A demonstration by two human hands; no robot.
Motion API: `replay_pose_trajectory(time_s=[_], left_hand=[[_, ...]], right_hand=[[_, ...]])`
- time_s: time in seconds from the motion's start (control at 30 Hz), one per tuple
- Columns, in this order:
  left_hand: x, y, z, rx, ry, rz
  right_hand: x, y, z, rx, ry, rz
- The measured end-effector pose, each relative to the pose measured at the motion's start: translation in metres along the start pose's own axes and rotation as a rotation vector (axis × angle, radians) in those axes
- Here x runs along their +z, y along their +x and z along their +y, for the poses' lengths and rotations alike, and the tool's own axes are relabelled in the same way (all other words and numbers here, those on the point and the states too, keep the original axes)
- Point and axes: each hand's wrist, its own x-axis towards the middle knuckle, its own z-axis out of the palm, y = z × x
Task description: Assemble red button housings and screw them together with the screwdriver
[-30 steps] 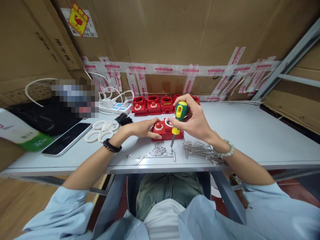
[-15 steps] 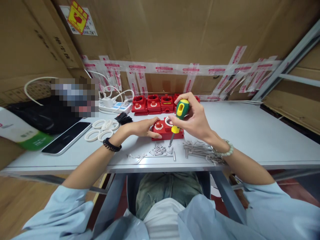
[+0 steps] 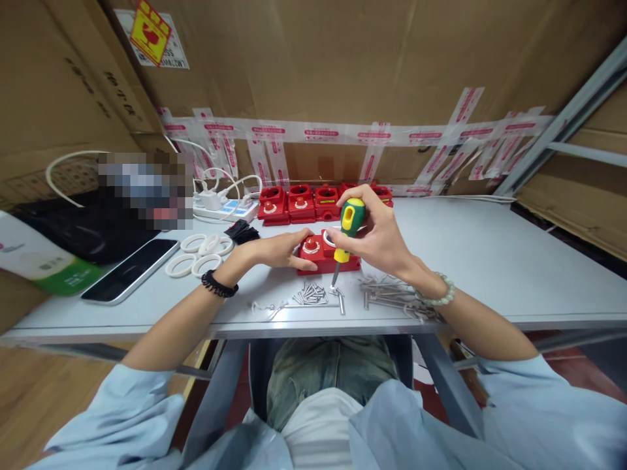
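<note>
My right hand (image 3: 379, 236) is wrapped round a green and yellow screwdriver (image 3: 347, 234), held nearly upright with its tip down among a pile of short screws (image 3: 313, 295) at the table's front edge. My left hand (image 3: 281, 251) grips the left side of a red plastic switch box (image 3: 327, 256) that lies just behind the screws. A second heap of longer metal screws (image 3: 389, 294) lies under my right wrist.
A row of red switch boxes (image 3: 304, 203) stands behind the hands. Several white rings (image 3: 200, 254), a black clip (image 3: 241, 232), a phone (image 3: 130, 270) and a white power strip (image 3: 223, 207) lie to the left on the grey table (image 3: 514, 261). Taped cardboard walls close the back.
The screwdriver's tip shifted slightly left and down into the short screws while its handle swung a little. The left hand stayed on the red box.
</note>
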Motion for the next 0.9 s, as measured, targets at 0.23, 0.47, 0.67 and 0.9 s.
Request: replay_pose_trajectory(time_s=[0.23,0.47,0.67,0.9], left_hand=[[0.001,0.001,-0.001,0.027,-0.022,0.004],[0.002,0.000,0.000,0.001,-0.022,0.038],[0.017,0.009,0.004,0.108,-0.143,0.146],[0.038,0.021,0.008,0.131,-0.385,0.309]], right_hand=[[0.000,0.000,0.000,-0.038,-0.030,0.057],[-0.008,0.011,0.002,-0.182,-0.098,0.198],[-0.010,0.040,0.001,-0.273,-0.148,0.379],[0.001,0.049,0.025,-0.249,-0.245,0.396]])
